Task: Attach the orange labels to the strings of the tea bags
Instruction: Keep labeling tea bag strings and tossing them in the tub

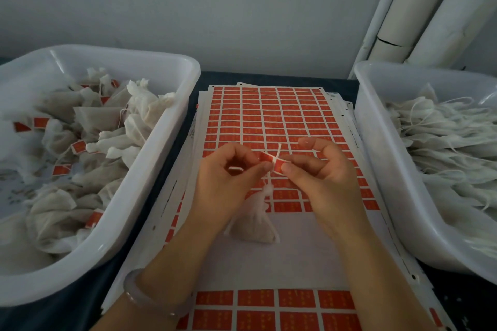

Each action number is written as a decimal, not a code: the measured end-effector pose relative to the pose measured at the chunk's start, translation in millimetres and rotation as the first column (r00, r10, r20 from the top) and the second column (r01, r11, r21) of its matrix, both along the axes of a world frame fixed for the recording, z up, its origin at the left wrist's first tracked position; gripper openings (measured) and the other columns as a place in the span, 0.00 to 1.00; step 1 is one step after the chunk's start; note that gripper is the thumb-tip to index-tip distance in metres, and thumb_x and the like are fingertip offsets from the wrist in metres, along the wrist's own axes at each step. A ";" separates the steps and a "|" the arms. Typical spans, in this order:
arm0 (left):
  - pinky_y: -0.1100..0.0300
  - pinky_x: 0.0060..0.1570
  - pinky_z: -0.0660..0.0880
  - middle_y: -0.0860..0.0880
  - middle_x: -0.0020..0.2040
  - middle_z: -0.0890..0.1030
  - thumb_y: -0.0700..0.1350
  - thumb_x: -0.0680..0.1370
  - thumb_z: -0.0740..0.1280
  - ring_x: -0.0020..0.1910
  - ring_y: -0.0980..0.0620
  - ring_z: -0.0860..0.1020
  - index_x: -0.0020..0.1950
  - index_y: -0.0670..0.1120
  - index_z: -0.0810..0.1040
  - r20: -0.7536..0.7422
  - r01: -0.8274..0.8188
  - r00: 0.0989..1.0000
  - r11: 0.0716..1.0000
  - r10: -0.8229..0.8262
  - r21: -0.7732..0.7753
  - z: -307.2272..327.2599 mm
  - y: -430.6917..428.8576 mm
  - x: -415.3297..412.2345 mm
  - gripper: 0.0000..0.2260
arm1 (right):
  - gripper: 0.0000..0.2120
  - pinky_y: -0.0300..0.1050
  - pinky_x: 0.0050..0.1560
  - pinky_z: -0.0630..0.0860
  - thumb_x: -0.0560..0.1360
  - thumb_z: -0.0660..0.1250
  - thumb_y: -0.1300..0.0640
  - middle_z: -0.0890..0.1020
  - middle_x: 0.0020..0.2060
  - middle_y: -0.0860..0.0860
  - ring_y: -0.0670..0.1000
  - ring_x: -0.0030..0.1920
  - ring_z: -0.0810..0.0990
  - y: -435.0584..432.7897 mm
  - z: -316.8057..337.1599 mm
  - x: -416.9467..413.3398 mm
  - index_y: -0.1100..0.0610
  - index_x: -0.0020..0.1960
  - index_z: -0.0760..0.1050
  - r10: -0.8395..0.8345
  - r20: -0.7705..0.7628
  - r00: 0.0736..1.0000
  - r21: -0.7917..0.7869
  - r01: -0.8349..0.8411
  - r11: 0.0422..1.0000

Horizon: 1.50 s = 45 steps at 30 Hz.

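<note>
Both hands pinch one label over the sheet.
Left hand (228, 180) and right hand (322, 174) pinch the glossy orange label (273, 162) round the string (277, 152); gauzy bag (255, 226) hangs below, above the sheet (269, 115).

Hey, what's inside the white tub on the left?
A heap of filled tea bags, several with orange labels on their strings. Whatever lies beneath the heap in the tub is hidden.
</note>
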<state>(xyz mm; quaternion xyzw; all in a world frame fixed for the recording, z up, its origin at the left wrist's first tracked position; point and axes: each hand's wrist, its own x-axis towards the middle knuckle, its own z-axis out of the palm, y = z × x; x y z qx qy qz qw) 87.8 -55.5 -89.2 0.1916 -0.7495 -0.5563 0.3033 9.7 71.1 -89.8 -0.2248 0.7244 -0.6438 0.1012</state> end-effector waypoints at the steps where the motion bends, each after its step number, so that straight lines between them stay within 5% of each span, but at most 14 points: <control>1: 0.70 0.40 0.77 0.55 0.39 0.82 0.41 0.71 0.72 0.39 0.58 0.81 0.41 0.51 0.79 0.000 0.043 0.999 0.999 -0.043 0.001 1.2 0.0 0.6 0.05 | 0.17 0.24 0.34 0.73 0.68 0.75 0.57 0.84 0.37 0.37 0.37 0.40 0.83 0.2 -0.1 0.6 0.44 0.51 0.72 0.004 -0.018 1.000 -0.001 -0.004 1.000; 5: 0.68 0.45 0.78 0.57 0.45 0.84 0.41 0.74 0.69 0.45 0.59 0.82 0.49 0.53 0.82 -0.022 0.167 0.986 0.981 -0.165 0.096 3.8 3.1 2.2 0.08 | 0.19 0.22 0.35 0.71 0.67 0.76 0.57 0.83 0.36 0.33 0.34 0.40 0.81 -1.0 2.2 4.4 0.43 0.51 0.71 -0.018 -0.121 0.993 0.013 0.020 1.000; 13: 0.68 0.39 0.78 0.57 0.40 0.84 0.44 0.70 0.70 0.42 0.57 0.83 0.44 0.51 0.82 -0.061 0.169 0.985 0.962 -0.159 0.216 4.1 2.4 2.8 0.05 | 0.21 0.25 0.38 0.73 0.66 0.76 0.55 0.82 0.38 0.33 0.37 0.41 0.82 -0.9 3.2 8.0 0.42 0.51 0.69 -0.082 -0.271 0.959 0.020 0.090 0.996; 27: 0.66 0.40 0.78 0.55 0.37 0.83 0.42 0.72 0.69 0.38 0.55 0.82 0.40 0.52 0.80 -0.061 0.227 0.973 0.967 -0.221 0.118 1.6 0.7 2.0 0.05 | 0.26 0.26 0.37 0.75 0.68 0.76 0.58 0.84 0.39 0.38 0.38 0.41 0.83 -3.1 -0.4 5.5 0.46 0.60 0.70 -0.036 -0.128 0.991 -0.056 0.029 0.998; 31: 0.70 0.39 0.76 0.56 0.35 0.80 0.40 0.76 0.67 0.37 0.58 0.80 0.40 0.52 0.77 0.032 0.133 0.991 0.991 -0.132 -0.024 -3.4 3.9 -2.8 0.08 | 0.18 0.26 0.39 0.75 0.69 0.75 0.61 0.83 0.37 0.39 0.39 0.40 0.83 -8.9 -6.9 9.3 0.47 0.51 0.70 -0.054 -0.145 0.988 -0.086 0.041 0.995; 35: 0.71 0.40 0.76 0.58 0.38 0.80 0.40 0.77 0.65 0.39 0.61 0.80 0.42 0.51 0.76 0.024 0.117 0.993 0.993 -0.116 -0.034 -2.4 -0.4 -0.7 0.07 | 0.20 0.27 0.36 0.75 0.68 0.75 0.54 0.83 0.43 0.35 0.36 0.43 0.81 -8.4 -7.6 5.4 0.42 0.54 0.70 0.023 -0.006 1.000 -0.126 -0.023 0.992; 38: 0.71 0.45 0.77 0.57 0.45 0.80 0.39 0.79 0.63 0.44 0.61 0.80 0.48 0.51 0.76 0.012 0.081 0.997 0.994 -0.080 -0.076 3.0 -4.5 4.9 0.07 | 0.22 0.26 0.38 0.74 0.63 0.75 0.43 0.80 0.46 0.32 0.32 0.47 0.77 -10.0 -6.0 11.6 0.36 0.54 0.70 0.246 -0.029 0.969 0.146 -0.239 0.960; 40: 0.68 0.50 0.77 0.59 0.46 0.78 0.42 0.80 0.61 0.47 0.60 0.80 0.51 0.52 0.75 0.045 -0.029 0.998 0.996 0.033 -0.088 11.9 -8.3 9.7 0.06 | 0.16 0.26 0.41 0.74 0.69 0.74 0.52 0.80 0.44 0.35 0.32 0.47 0.77 -21.4 -5.6 22.3 0.38 0.50 0.72 0.297 -0.131 0.946 0.255 -0.258 0.932; 45: 0.78 0.47 0.70 0.57 0.56 0.74 0.44 0.81 0.59 0.53 0.61 0.75 0.65 0.53 0.70 -0.155 -0.390 0.918 0.903 0.366 -0.180 55.2 -28.7 38.3 0.13 | 0.07 0.23 0.38 0.72 0.72 0.72 0.52 0.79 0.35 0.33 0.33 0.42 0.78 -80.7 48.0 41.8 0.41 0.42 0.75 0.145 -0.301 0.943 0.008 -0.150 0.989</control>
